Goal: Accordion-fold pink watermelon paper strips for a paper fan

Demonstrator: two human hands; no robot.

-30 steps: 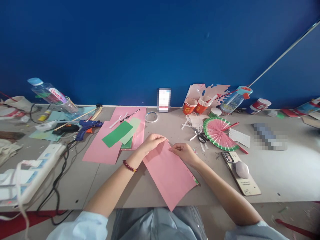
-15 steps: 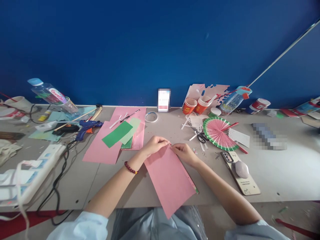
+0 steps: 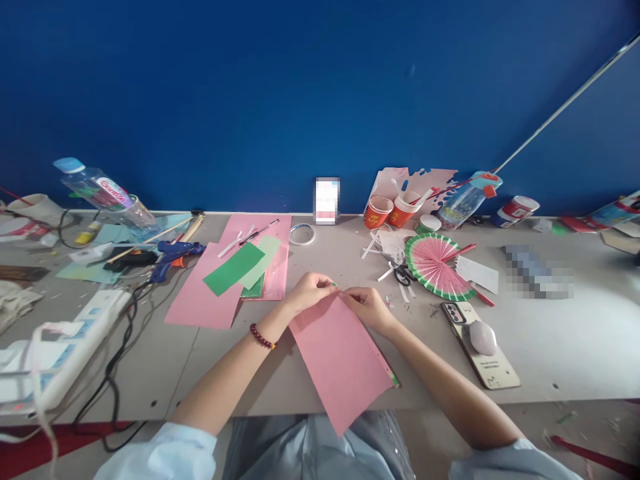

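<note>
The left hand [image 3: 311, 293] and right hand [image 3: 370, 308] met near the middle of the frame, the fingers of both clamped on the top edge of a pink sheet [image 3: 340, 363]. The sheet slanted to the lower centre, one corner overlapping the front edge of the counter [image 3: 560, 340]. The fingers hid what they pinched. A narrow green strip [image 3: 394, 377] showed along the sheet's right edge, mostly covered. Pixel blocks obscured a screen [image 3: 327, 201] at upper centre. The left border cut off a power strip [image 3: 83, 343].
</note>
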